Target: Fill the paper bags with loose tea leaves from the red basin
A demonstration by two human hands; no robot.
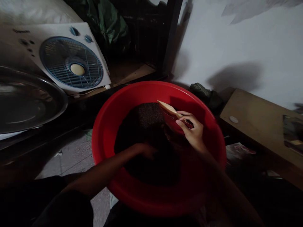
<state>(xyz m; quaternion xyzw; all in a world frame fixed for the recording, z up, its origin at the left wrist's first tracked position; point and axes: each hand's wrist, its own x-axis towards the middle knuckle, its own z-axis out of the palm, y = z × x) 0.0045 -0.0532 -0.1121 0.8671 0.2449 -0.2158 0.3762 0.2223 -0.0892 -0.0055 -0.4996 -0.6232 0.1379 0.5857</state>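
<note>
A large red plastic basin (101, 132) stands in front of me, holding a heap of dark, grainy loose material (146, 115). My right hand (191, 127) is closed on the upper edge of a small packet (168, 108) over the right half of the basin. The packet has a pale yellow inner face at its top and looks reddish below; its lower part fades into shadow. Down at the dark material, in deep shade, is my left hand (148, 151). Its fingers are blurred and too dark to make out, and whether it holds anything does not show.
At the upper left stands a white box fan (93, 52) with a blue grille. A wide metal bowl (56, 97) sits at the left edge. To the right is a wooden tabletop (255, 116) bearing a small white round object (233, 119). A white wall (248, 41) rises behind.
</note>
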